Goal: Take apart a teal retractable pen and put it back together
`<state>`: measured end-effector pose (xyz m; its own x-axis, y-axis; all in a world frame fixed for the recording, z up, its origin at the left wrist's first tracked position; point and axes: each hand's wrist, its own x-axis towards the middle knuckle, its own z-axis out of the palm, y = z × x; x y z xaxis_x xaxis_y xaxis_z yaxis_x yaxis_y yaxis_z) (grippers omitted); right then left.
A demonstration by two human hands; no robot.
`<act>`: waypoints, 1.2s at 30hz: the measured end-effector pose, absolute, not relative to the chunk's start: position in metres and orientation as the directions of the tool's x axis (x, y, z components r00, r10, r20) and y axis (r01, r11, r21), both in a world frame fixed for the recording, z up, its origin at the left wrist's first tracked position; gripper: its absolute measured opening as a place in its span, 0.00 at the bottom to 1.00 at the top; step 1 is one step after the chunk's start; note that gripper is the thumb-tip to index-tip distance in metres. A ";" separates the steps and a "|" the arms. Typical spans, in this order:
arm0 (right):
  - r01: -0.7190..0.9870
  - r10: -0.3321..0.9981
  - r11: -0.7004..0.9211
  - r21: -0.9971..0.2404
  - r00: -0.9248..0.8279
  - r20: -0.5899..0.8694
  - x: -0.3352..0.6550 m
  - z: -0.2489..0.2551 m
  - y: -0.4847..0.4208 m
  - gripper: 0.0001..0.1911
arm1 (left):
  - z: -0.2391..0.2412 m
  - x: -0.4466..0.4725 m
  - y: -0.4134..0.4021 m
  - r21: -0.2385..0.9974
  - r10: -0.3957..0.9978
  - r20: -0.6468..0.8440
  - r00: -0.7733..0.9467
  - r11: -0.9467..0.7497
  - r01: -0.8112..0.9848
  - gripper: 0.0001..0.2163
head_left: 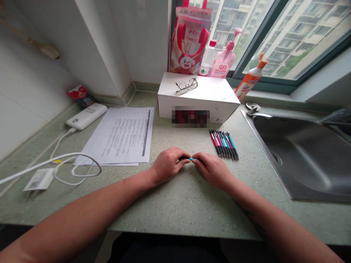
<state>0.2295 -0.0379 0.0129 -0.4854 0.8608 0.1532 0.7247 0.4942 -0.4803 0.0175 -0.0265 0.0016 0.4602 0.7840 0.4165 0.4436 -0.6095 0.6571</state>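
Note:
Over the middle of the counter, my left hand (169,164) and my right hand (211,168) meet fingertip to fingertip. Both pinch a slim teal pen (191,159); only a short teal piece of it shows between the fingers, and the rest is hidden by my hands. Just beyond my right hand lies a row of several click pens (224,144), red, white and teal with black grips, side by side with their tips toward me. Left of my left hand are printed sheets of paper (120,135).
A white box (197,104) with glasses (187,87) on top stands at the back. To the right is a steel sink (309,157). A power bank (86,116), a white cable (65,164) and a charger (40,179) lie at left. Bottles (223,62) stand by the window.

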 end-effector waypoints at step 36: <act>0.696 0.865 0.498 -0.517 -0.442 0.237 0.231 0.012 -0.038 0.09 | -0.002 0.018 -0.026 0.651 0.784 0.445 0.433 -0.615 0.445 0.03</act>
